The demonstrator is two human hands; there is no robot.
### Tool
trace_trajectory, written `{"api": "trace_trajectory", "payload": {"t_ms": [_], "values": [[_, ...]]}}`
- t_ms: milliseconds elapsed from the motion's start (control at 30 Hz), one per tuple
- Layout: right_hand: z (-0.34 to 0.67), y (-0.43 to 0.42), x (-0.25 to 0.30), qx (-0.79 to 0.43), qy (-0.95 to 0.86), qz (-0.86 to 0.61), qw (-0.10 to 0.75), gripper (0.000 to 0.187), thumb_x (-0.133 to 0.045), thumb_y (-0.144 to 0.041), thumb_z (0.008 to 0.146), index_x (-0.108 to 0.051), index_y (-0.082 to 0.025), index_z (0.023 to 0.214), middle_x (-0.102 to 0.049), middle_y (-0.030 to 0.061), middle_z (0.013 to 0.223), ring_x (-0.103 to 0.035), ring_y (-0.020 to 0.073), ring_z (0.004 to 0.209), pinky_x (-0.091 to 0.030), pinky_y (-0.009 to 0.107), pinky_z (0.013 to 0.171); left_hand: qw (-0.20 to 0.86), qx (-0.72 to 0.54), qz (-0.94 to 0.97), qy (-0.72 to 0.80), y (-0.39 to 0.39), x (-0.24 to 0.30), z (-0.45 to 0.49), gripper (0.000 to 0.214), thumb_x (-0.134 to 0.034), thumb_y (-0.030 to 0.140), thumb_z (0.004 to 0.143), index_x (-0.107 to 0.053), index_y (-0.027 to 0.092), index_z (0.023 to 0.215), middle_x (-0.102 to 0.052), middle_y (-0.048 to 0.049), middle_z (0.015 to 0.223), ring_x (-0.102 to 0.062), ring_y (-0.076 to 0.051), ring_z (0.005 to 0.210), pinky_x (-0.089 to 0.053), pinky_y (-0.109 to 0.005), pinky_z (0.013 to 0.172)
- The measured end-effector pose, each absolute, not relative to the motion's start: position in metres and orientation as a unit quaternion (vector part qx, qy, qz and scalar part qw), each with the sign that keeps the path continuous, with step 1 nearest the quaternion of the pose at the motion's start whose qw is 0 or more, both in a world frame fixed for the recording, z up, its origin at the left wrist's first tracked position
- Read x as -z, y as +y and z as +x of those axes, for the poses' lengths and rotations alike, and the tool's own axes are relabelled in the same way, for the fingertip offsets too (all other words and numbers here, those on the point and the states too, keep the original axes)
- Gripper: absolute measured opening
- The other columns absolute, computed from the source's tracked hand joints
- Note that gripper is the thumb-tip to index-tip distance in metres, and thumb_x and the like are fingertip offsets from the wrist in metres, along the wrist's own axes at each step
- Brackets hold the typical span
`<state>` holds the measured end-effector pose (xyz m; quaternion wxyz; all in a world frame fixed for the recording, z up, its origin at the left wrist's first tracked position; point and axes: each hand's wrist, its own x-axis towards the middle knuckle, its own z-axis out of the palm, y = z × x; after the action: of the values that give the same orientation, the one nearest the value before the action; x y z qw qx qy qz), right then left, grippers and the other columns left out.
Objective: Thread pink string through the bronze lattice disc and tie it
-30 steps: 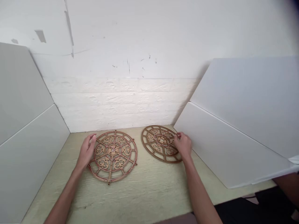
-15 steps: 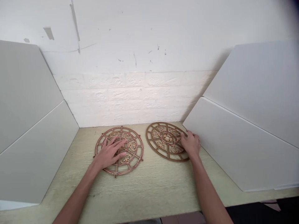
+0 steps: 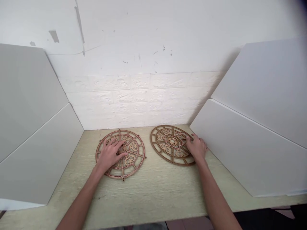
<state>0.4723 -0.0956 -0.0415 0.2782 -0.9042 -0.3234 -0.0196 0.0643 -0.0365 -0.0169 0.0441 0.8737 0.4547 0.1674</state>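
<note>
My left hand (image 3: 111, 154) lies with fingers apart on a round copper-coloured openwork metal disc (image 3: 141, 156), covering part of its centre and left side. Small tabs stick out around this disc's rim, and heart-shaped scrolls fill its inner ring. To its right is a second openwork disc (image 3: 159, 153), bronze-coloured, with a flower-like centre and a smooth rim. My right hand (image 3: 197, 147) is at its right edge, thumb side over the lattice and other fingers beyond the rim, seemingly gripping it. The hand hides that stretch of rim.
Both discs are on a pale greenish tabletop (image 3: 148, 198). Pale panels stand at the left (image 3: 48, 153) and right (image 3: 230, 150). A white brick-textured wall (image 3: 134, 95) rises behind. Dark and brownish items lie below the table's front edge.
The left disc has turned counterclockwise, its front tab shifting right. My left hand has slid slightly left with it. The right hand and its disc look unchanged; the view has shifted a little.
</note>
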Motion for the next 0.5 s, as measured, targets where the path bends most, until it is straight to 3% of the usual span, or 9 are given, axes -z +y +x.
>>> {"api": "trace_trajectory", "payload": {"t_ms": [167, 333, 500], "values": [[0.473, -0.095, 0.043, 0.017, -0.337, -0.902, 0.268, 0.049, -0.043, -0.042, 0.097, -0.061, -0.015, 0.133, -0.062, 0.0232, 0.126, -0.057, 0.0386, 0.121, -0.044, 0.056, 0.098, 0.047, -0.165, 0.871, 0.460, -0.030, 0.018, 0.054, 0.053, -0.060, 0.052, 0.092, -0.056, 0.026, 0.138, -0.061, -0.0079, 0.132, -0.041, -0.031, 0.138, -0.021, -0.056, 0.121], [0.474, -0.093, 0.046, 0.018, -0.358, -0.896, 0.261, 0.046, -0.042, -0.039, 0.098, -0.063, -0.014, 0.130, -0.064, 0.0216, 0.125, -0.058, 0.0360, 0.119, -0.046, 0.051, 0.097, 0.054, -0.181, 0.863, 0.469, -0.020, 0.019, 0.036, 0.055, -0.058, 0.050, 0.092, -0.054, 0.026, 0.142, -0.052, -0.0082, 0.141, -0.028, -0.032, 0.145, -0.023, -0.052, 0.122], [0.468, -0.090, 0.049, 0.029, -0.386, -0.885, 0.261, 0.046, -0.042, -0.039, 0.099, -0.064, -0.011, 0.127, -0.065, 0.0214, 0.122, -0.059, 0.0339, 0.117, -0.045, 0.046, 0.096, 0.076, -0.164, 0.856, 0.484, -0.013, 0.021, 0.023, 0.059, -0.052, 0.043, 0.094, -0.045, 0.029, 0.150, -0.036, -0.0109, 0.155, -0.012, -0.035, 0.152, -0.023, -0.060, 0.121]]}}
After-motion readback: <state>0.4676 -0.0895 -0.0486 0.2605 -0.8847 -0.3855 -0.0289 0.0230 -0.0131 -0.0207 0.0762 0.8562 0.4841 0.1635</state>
